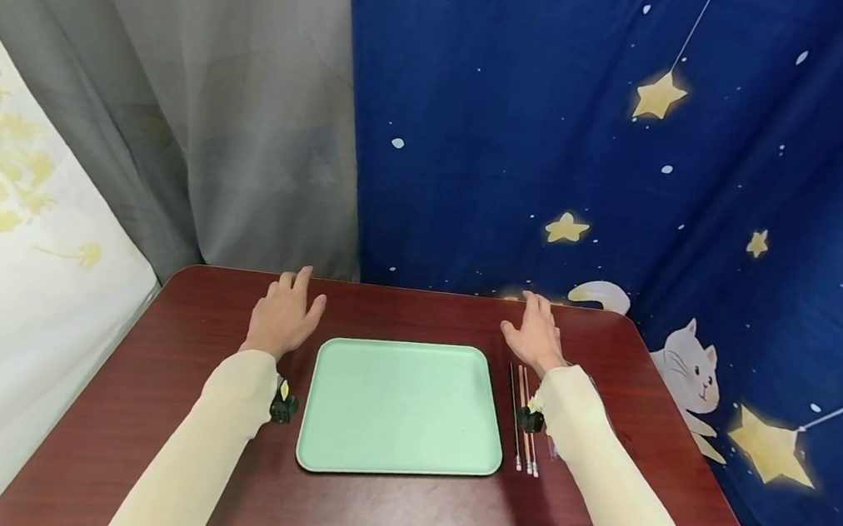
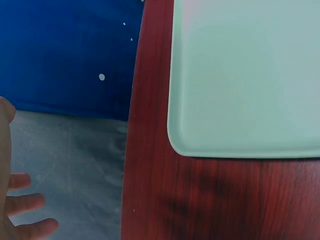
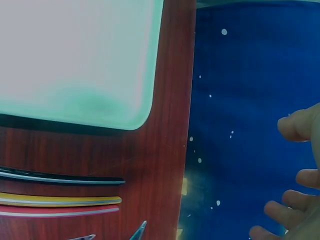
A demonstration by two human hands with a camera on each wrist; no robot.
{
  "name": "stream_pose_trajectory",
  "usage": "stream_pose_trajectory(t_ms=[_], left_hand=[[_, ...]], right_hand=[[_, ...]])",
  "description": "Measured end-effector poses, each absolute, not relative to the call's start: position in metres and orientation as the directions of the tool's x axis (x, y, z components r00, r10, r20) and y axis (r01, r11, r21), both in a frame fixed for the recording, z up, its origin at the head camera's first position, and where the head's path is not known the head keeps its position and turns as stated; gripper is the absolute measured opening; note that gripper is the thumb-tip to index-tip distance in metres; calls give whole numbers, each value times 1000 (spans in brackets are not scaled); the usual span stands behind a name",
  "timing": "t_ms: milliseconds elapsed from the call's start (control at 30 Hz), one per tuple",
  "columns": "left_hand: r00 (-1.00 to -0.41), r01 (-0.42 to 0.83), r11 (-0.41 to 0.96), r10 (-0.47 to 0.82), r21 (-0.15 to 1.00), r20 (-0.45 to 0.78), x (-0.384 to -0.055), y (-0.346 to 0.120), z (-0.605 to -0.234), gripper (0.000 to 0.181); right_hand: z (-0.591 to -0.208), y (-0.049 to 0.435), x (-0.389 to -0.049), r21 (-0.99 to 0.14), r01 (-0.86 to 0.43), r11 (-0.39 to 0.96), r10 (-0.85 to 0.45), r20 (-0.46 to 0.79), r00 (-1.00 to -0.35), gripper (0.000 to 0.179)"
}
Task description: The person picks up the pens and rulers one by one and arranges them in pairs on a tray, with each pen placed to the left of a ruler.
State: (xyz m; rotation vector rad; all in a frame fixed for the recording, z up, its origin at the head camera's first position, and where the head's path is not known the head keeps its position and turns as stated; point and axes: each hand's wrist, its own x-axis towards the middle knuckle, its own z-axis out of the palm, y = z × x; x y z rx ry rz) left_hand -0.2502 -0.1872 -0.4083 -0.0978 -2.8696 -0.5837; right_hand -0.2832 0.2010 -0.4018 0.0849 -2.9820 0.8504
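Observation:
A pale green rectangular tray (image 1: 403, 412) lies on the table between the two forearms, nothing on it. My left hand (image 1: 285, 314) is beyond its far left corner, fingers spread and holding nothing. Past the far right corner, my right hand (image 1: 536, 333) also has its fingers extended, with nothing in them. Several pencils lie side by side right of the tray, partly under the right wrist. The right wrist view shows a black pencil (image 3: 60, 178), a yellow pencil (image 3: 65, 201) and a red pencil (image 3: 65, 212). Two pointed tips (image 3: 139, 231) show at its bottom edge; their bodies are cut off.
The dark red wooden table (image 1: 399, 520) ends just under the fingertips at its far edge. Behind it hang a grey curtain (image 1: 276, 117) and a blue starry curtain (image 1: 508, 137). A white cloth (image 1: 26, 304) hangs along the left side.

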Motion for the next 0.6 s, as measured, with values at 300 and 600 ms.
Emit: stream_pose_trajectory(t_ms=[300,600], left_hand=[[-984,76,830,-29,553,178,-240,-189,-423,54],[-990,42,778,-50,627,129,-227,-189,-439,49]], right_hand=[[-415,209,-260,-584,-48,810,-34,35,-999,60],[-438,215,-241,-613,-51,789,-43,28,-999,54]])
